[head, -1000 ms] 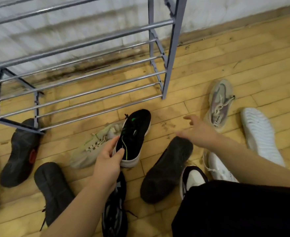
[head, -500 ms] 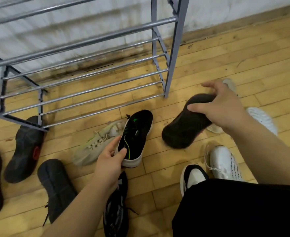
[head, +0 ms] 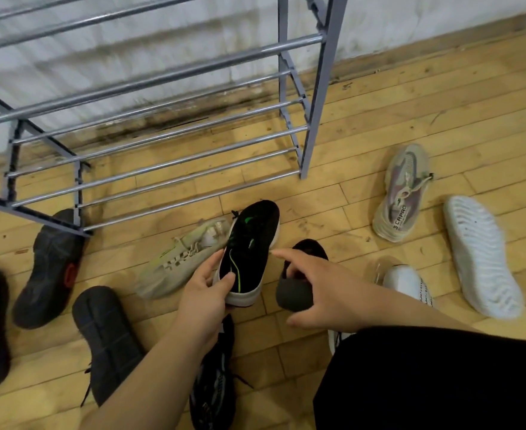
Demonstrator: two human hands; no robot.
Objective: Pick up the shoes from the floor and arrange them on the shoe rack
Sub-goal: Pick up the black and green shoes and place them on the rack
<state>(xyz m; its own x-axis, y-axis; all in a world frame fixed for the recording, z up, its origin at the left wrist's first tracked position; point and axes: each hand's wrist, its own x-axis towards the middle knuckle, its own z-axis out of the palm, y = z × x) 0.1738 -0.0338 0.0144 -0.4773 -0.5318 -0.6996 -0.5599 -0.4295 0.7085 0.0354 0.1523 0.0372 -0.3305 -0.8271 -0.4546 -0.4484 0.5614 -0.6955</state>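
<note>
My left hand (head: 205, 290) grips the heel of a black shoe with green marks and a white sole (head: 249, 249), toe pointing toward the rack. My right hand (head: 326, 290) holds a dark grey shoe (head: 295, 293) just right of it, thumb below and fingers over it, index finger stretched toward the black shoe. The grey metal shoe rack (head: 162, 162) stands against the wall with bare bars. A beige sneaker (head: 174, 265) lies on the floor to the left of my left hand.
Several black shoes lie at the left (head: 50, 268) and under my left arm (head: 215, 383). At the right lie a beige-mauve sneaker (head: 404, 193), a white shoe sole-up (head: 482, 256) and a white sneaker (head: 407, 283). My dark-clothed leg (head: 426, 377) fills the lower right.
My right hand took the dark grey shoe off the floor, lifted it to the right, then brought it back left beside the black shoe. My left hand kept its grip.
</note>
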